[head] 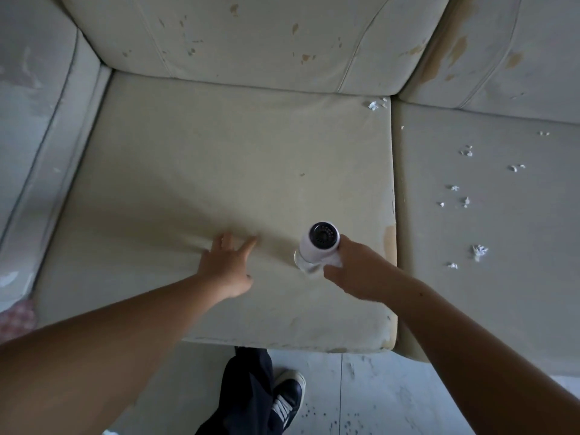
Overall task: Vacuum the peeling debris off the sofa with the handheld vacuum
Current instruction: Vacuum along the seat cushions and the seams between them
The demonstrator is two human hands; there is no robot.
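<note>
Cream sofa (314, 67), back cushions (251, 42) peeling in brown patches, padded arm (31, 120) at the left edge. White debris flakes (478, 251) are scattered over the right seat cushion (486, 293), and a small clump (373, 105) sits at the back right corner of the middle seat cushion (219, 152). The rest of the middle cushion shows only creases and a worn spot on its right edge. Below the front edge are a pale tiled floor (392, 387), a dark trouser leg (248, 387) and a black shoe (288, 400). Nothing lies between the vacuum and the flakes except the seam between the cushions. Left hand (226, 268) lies flat near the front middle of the cushion, fingers straight and spread wide, tips on the fabric, which wrinkles around them. Right hand (361, 271) wraps curled fingers round the handheld vacuum (318, 246), near the cushion's front right. The vacuum stands almost upright, long axis close to vertical, dark vented end up, clear end down at the cushion and leaning slightly toward the front edge. Cannot tell whether the clear end touches the fabric.
</note>
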